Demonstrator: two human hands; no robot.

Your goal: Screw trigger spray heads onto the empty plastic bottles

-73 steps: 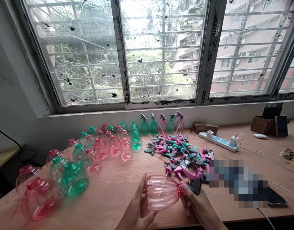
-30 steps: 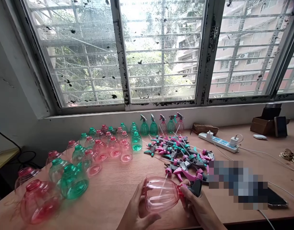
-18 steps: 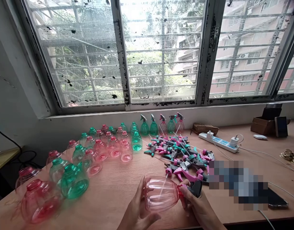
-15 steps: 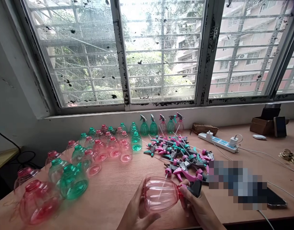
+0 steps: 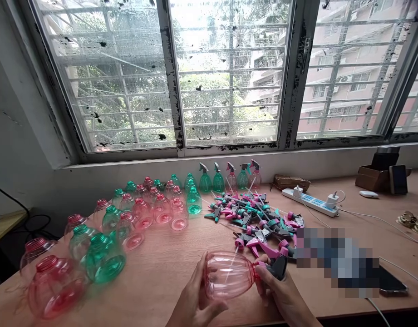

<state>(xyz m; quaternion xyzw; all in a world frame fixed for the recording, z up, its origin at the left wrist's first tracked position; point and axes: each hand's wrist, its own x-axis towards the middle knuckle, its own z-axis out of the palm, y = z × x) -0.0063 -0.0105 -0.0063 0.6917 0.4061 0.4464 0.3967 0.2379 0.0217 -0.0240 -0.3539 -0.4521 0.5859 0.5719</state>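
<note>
Bottle [image 5: 229, 275] sideways between both hands [image 5: 199, 295] [image 5: 278, 288]

left hand [image 5: 199, 295] — fingers partly behind the pink bottle [image 5: 229, 274], forearm cut off below | right hand [image 5: 278, 287] — fingers partly hidden by the spray head [image 5: 279, 267] | pixelated patch [image 5: 334, 256]: contents unreadable, dark slab [image 5: 391, 280] partly under it | sprayer pile [image 5: 263, 220]: lower pieces buried | window [image 5: 229, 91]: top cropped

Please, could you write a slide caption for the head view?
Left hand cups a pink bottle held sideways; right hand grips its sprayer, near loose sprayers.
</note>
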